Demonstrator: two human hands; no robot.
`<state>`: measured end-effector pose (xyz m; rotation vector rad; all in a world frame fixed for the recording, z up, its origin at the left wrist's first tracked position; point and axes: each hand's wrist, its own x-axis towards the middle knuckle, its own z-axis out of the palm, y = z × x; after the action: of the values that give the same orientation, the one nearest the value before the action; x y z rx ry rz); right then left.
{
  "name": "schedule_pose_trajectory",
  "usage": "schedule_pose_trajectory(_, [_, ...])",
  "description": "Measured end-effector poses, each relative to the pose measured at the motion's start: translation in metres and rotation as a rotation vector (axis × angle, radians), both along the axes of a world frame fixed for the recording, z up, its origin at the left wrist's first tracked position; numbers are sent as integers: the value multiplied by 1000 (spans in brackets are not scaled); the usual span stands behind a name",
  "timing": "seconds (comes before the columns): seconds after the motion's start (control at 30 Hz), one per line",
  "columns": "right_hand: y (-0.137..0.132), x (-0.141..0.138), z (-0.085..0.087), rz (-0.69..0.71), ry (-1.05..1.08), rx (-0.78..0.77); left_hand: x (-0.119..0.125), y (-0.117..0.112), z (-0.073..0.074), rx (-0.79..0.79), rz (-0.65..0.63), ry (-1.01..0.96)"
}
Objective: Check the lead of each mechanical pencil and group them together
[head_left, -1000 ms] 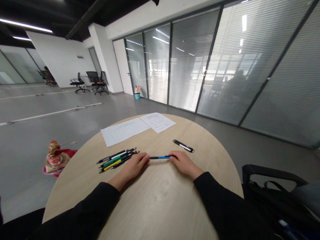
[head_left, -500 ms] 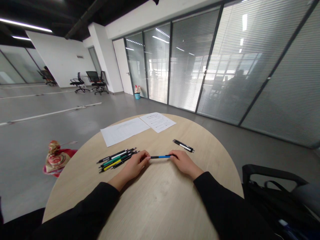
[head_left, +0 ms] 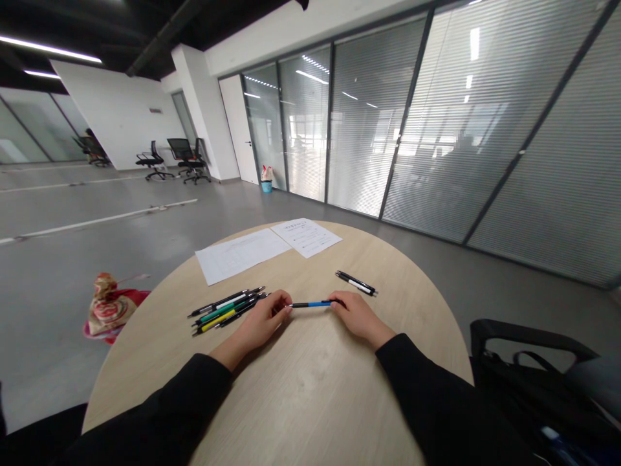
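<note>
Blue-and-black pen sits level between both hands, on or just above the table (can't tell which from this angle), its ends at the fingertips. Left fingertips are at one end, right fingers at the other. Fingers on each hand are curled and close together. Contact looks likely, but I can't tell whether they're clamped on the pen.

Left hand is just right of a loose bunch of pens, at least four, including green and yellow barrels. Its fingers are near the bunch but no clear contact. Right hand is just below a pair of black-and-white pens, lying apart from the fingers.

State right now: one pen between the hands, the bunch and the pair on the table with no grip on them (so three separate spots in use).

Beyond the fingers: a ruled sheet and a printed sheet lie side by side near the far edge of the round wooden table. Left of it, on the floor, is a patterned cloth bundle.
</note>
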<state>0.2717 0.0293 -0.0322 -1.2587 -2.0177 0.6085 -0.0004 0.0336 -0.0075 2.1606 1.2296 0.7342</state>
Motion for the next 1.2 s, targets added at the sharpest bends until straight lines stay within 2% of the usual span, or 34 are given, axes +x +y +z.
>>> schedule_pose_trajectory(0.27, [1, 0, -1, -1, -10, 9, 1, 2, 0, -30, 1, 20])
schedule_pose_trajectory(0.47, [0, 0, 0, -7, -4, 2, 1, 1, -3, -79, -9, -112])
schedule_pose_trajectory(0.67, [0, 0, 1, -4, 2, 5, 1, 1, -2, -19, 12, -28])
schedule_pose_trajectory(0.83, [0, 0, 0, -6, 0, 5, 2, 2, 0, -56, 39, -21])
schedule_pose_trajectory(1.0, [-1, 0, 2, -12, -4, 7, 1, 1, 0, -70, 6, -10])
schedule_pose_trajectory(1.2, [-1, 0, 3, -10, -4, -1, 2, 1, -3, -81, -4, -115])
